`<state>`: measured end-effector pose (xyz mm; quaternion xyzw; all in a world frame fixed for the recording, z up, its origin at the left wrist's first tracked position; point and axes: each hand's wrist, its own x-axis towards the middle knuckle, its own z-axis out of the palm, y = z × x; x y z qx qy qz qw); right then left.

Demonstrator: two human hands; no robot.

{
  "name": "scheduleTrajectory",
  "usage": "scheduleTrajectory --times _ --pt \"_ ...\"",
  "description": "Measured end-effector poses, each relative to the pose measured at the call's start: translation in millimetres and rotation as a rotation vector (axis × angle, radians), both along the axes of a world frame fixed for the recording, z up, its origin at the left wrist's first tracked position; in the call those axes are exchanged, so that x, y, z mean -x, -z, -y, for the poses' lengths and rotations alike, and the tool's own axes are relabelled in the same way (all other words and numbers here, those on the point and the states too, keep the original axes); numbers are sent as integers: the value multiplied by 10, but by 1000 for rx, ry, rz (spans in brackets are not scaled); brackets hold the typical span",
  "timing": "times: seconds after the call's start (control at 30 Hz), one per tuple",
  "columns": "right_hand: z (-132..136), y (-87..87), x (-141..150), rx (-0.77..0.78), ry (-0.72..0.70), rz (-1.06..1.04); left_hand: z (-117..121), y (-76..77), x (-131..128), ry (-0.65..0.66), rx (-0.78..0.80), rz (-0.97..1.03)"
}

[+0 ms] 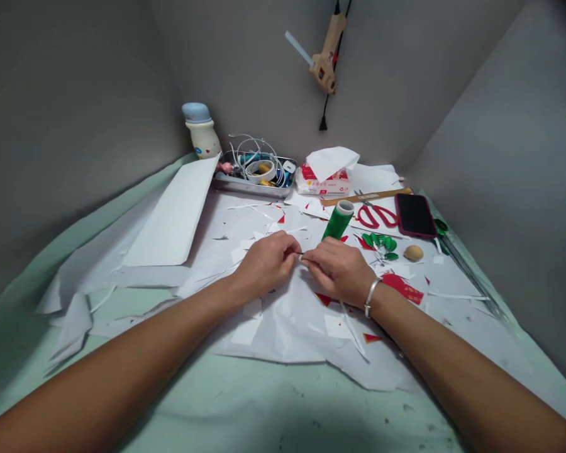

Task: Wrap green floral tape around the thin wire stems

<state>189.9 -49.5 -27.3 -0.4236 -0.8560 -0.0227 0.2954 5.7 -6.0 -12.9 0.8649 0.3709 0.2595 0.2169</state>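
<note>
My left hand [271,259] and my right hand [336,267] meet fingertip to fingertip over the white paper [287,333]. Both are closed in a pinch. Between them shows a tiny dark and whitish piece, too small to name. A spool of green thread [338,221] stands tilted just behind my right hand. To its right lies a cluster of shiny green leaf-like pieces [380,242], with thin white strips [385,259] near them. Red paper scraps [403,288] lie beside my right wrist.
Red-handled scissors [378,215], a wooden ruler [368,197], a phone [416,215] and a round tan object [413,253] lie right. Behind stand a metal tray [252,186], tissue pack [324,181] and bottle [202,132]. A glue gun [329,56] hangs above; folded white card [170,217] lies left.
</note>
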Motion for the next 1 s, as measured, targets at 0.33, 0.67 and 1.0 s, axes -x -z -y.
scheduleTrajectory --times 0.33,0.67,1.0 --pt "-117 63 -83 131 81 -328 53 -40 -13 169 43 16" --pt "6 26 -6 88 26 13 -17 -55 -11 -50 181 167" --pt "-55 -6 -60 -17 59 -149 24 -21 -3 103 95 -13"
